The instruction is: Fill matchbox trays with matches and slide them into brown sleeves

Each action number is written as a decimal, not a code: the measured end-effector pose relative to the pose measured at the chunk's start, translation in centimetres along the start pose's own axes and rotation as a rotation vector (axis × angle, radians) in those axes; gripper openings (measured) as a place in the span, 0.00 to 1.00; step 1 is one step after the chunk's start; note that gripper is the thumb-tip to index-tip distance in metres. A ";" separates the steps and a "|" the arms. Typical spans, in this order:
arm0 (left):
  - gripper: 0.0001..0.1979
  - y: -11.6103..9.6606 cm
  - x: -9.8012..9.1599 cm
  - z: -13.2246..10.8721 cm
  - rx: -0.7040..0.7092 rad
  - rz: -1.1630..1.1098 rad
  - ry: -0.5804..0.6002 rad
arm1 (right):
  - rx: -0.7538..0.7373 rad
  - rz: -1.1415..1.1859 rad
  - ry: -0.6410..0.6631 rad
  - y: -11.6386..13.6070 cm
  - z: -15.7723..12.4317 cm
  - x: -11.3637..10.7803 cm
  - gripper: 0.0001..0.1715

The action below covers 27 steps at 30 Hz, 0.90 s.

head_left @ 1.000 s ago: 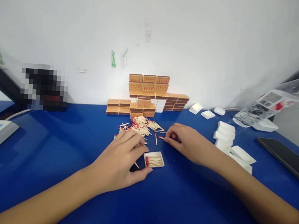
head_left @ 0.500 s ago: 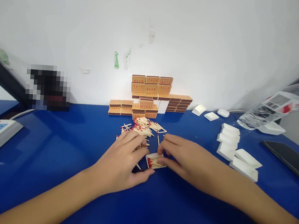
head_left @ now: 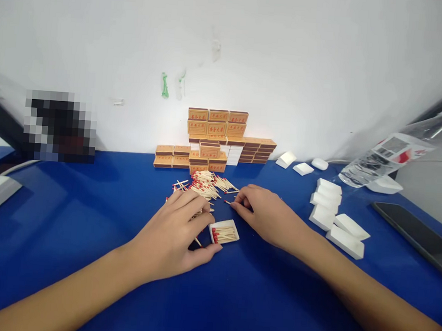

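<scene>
Left hand (head_left: 181,228), fingers parted, steadies the white tray (head_left: 223,223); right hand (head_left: 258,208), nearly closed, pinches a match (head_left: 227,202)

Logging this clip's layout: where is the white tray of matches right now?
In the head view, the white tray lies just right of centre, below mid-height, beside the left hand and nearer the camera than the match pile.

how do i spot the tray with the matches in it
On the blue table, find the loose pile of matches in front of the stacked matchboxes. Nearer the viewer, between the left hand and the right hand, lies a small white tray. Unlike the white pieces farther right, it has red-headed matches lying inside.
</scene>
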<state>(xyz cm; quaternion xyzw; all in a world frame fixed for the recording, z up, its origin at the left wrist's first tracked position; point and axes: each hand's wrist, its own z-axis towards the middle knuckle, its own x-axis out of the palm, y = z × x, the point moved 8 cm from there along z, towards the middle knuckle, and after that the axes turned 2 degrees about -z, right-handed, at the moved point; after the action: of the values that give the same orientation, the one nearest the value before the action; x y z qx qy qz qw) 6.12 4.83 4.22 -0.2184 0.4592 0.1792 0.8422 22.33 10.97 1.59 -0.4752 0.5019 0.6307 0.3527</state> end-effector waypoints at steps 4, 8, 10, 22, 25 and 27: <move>0.12 0.4 0.2 -0.1 -0.029 -0.004 0.009 | -0.176 0.116 -0.002 1.1 -1.4 -2.0 0.10; 0.12 0.5 0.2 -0.3 -0.040 -0.020 0.006 | -0.383 0.215 0.142 3.5 -2.7 -1.5 0.08; 0.12 0.5 0.2 -0.3 -0.035 -0.023 -0.003 | -0.380 0.191 0.092 3.1 -2.2 -1.4 0.08; 0.13 0.4 0.2 -0.1 -0.020 -0.007 0.002 | -0.269 0.036 0.045 -1.7 0.3 -1.3 0.11; 0.13 0.5 0.1 -0.2 -0.022 0.002 -0.001 | -0.224 0.019 0.021 -0.7 -0.3 -1.9 0.14; 0.13 0.5 0.2 -0.2 -0.026 0.009 0.006 | -0.166 -0.002 0.031 -0.7 -0.4 -2.0 0.21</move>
<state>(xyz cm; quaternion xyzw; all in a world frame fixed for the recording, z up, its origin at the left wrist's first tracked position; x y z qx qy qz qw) 5.81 5.13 3.87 -0.2279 0.4603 0.1885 0.8370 23.70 10.79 3.30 -0.5133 0.4526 0.6623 0.3048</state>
